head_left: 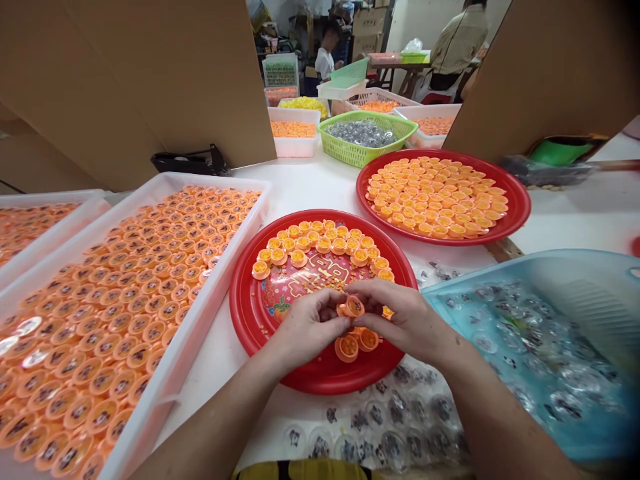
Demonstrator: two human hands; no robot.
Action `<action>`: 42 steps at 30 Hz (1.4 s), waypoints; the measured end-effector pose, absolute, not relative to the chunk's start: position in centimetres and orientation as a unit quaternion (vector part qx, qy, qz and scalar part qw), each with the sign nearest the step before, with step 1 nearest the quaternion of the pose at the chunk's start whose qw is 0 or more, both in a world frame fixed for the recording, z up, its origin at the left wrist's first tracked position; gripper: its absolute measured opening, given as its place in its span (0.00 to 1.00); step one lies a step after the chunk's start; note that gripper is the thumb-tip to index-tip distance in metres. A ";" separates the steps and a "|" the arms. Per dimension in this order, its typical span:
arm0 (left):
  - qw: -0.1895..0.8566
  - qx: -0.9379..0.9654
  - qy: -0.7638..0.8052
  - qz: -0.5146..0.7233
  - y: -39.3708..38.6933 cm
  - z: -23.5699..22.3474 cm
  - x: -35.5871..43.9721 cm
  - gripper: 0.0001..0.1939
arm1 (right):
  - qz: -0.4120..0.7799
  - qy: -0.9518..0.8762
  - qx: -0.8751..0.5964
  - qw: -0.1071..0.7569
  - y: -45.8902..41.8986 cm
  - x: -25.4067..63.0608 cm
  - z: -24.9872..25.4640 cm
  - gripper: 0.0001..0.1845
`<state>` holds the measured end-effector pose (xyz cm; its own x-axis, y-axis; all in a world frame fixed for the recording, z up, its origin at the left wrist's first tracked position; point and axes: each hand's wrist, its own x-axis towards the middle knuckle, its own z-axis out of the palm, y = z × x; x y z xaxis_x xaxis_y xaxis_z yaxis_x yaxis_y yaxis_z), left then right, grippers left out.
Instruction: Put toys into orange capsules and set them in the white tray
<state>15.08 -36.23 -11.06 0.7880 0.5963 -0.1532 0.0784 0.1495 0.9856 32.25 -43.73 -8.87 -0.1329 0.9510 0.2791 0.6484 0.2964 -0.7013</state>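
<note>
My left hand [313, 327] and my right hand [400, 310] meet over the near part of a red round tray [245, 320]. Between their fingertips, both pinch a small orange cup [354, 306], its opening tilted towards me. Just below it on the tray sit more orange cups [347, 348] with yellow bits inside. An arc of similar filled cups [299, 258] lines the tray's far side. Loose yellow-orange bits are scattered over its printed middle. My fingers partly cover the held cup and some cups under my right hand.
Left stands a white bin [210, 333] of orange cups with printed clear tops. A second red tray [520, 200] full of cups lies behind. Clear domed lids [395, 447] cover the near table; a blue basket [510, 273] holds more. A green basket [350, 153] and two people are farther back.
</note>
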 end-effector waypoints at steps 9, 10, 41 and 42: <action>0.687 0.635 0.300 0.184 -36.3 -11.2 15.3 0.14 | 0.161 -0.733 -0.560 0.351 -43.7 32.3 -9.1 0.08; 0.682 0.638 0.304 0.185 -36.4 -11.2 15.3 0.14 | 0.161 -0.728 -0.565 0.353 -43.6 32.2 -9.2 0.07; 0.778 0.484 0.346 0.201 -36.5 -9.9 15.6 0.18 | 0.129 -0.745 -0.570 0.321 -43.9 31.9 -9.1 0.07; 0.772 0.490 0.348 0.208 -36.5 -10.0 15.5 0.19 | 0.124 -0.746 -0.571 0.320 -43.9 31.7 -9.2 0.07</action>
